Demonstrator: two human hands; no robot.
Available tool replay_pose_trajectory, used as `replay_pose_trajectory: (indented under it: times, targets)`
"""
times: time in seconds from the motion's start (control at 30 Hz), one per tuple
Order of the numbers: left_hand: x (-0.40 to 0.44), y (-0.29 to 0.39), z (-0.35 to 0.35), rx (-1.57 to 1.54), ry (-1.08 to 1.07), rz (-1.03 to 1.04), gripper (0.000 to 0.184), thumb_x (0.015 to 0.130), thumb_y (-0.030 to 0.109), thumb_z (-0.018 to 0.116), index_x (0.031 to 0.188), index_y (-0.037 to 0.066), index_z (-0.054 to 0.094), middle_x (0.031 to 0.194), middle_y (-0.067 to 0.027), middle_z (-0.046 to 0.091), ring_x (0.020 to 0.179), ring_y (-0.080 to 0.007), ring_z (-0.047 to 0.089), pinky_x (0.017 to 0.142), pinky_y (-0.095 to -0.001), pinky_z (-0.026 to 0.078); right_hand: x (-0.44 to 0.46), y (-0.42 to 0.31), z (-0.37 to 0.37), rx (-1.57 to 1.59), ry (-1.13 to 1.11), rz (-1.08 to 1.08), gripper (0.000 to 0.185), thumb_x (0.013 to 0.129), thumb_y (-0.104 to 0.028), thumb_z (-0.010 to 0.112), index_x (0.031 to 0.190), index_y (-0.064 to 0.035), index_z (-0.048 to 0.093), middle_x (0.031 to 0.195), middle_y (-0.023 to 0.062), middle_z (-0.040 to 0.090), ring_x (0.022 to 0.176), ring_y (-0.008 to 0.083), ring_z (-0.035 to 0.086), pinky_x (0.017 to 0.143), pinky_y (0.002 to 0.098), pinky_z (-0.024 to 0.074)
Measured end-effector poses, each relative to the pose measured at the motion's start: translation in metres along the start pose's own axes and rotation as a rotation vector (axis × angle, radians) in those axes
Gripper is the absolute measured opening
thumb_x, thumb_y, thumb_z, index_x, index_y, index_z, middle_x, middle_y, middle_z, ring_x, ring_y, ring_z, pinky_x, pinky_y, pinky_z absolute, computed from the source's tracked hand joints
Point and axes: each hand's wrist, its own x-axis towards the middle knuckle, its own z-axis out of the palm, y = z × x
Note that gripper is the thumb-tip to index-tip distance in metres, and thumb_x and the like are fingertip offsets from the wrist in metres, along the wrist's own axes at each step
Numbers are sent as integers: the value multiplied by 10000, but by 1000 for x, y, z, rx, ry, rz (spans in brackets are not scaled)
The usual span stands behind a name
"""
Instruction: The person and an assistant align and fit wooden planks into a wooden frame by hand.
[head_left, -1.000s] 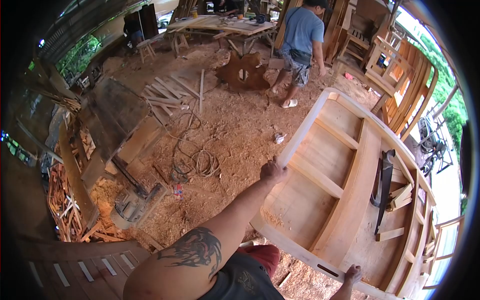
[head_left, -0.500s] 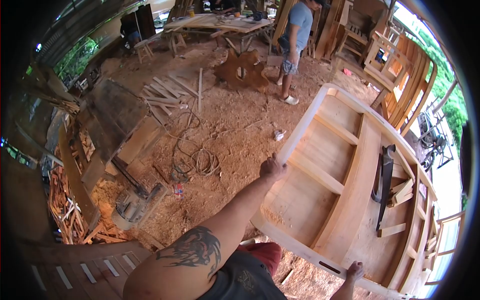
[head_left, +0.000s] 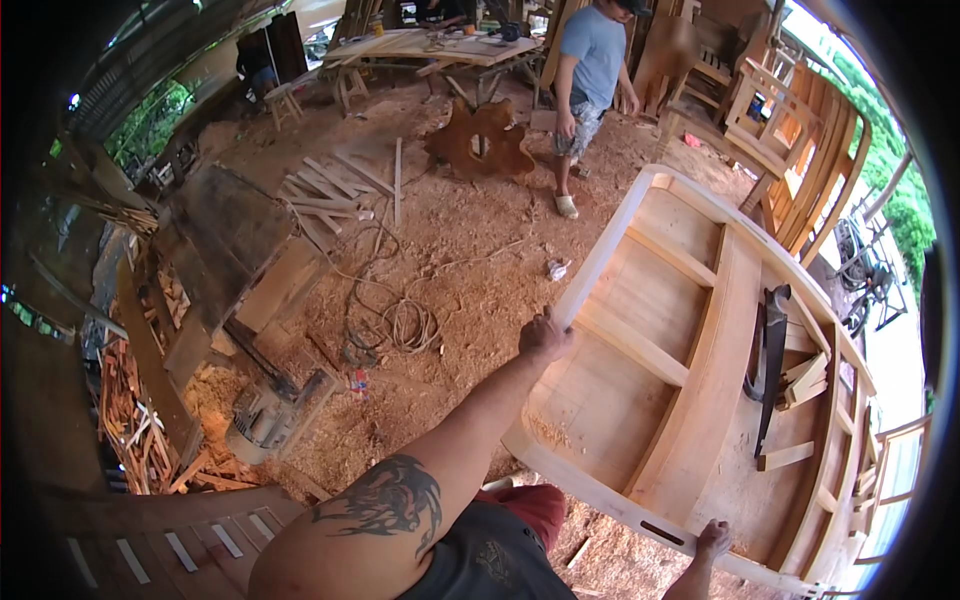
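Note:
A large pale wooden frame panel (head_left: 690,410) with cross slats fills the right side. My left hand (head_left: 546,335) grips its left edge, fingers wrapped over the rim. At the near edge, right of a slot, my right hand (head_left: 713,540) is closed on the rim. Inside the panel lie a black handsaw (head_left: 771,365), several short wood offcuts (head_left: 803,382) and one separate small block (head_left: 786,456). Shavings (head_left: 548,432) are scattered in its near left compartment.
A person (head_left: 592,70) stands beyond the panel, near a star-shaped wood slab (head_left: 480,140). Coiled rope or cable (head_left: 405,325), loose strips (head_left: 325,190) and a machine (head_left: 268,415) lie left. A workbench (head_left: 430,45) stands behind; wooden chairs (head_left: 770,125) stand back right.
The person beyond the panel has turned round from facing away to facing this way, and stepped. Both my hands keep their hold on the panel, which has barely shifted.

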Motion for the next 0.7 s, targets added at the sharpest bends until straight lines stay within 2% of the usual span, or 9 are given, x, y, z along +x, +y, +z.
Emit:
replay_pose_trajectory:
  times: [0.7]
  targets:
    - [-4,4,-10,-41,-25,-28,668,849,454,599,1317,4,443,1147,-253,647,1042,-380,671,888,-457,552,0,-5,-6,5,-58,41,307,824,-284,540,834,-20,696,853,257,684,850,435,649,798,540,485]
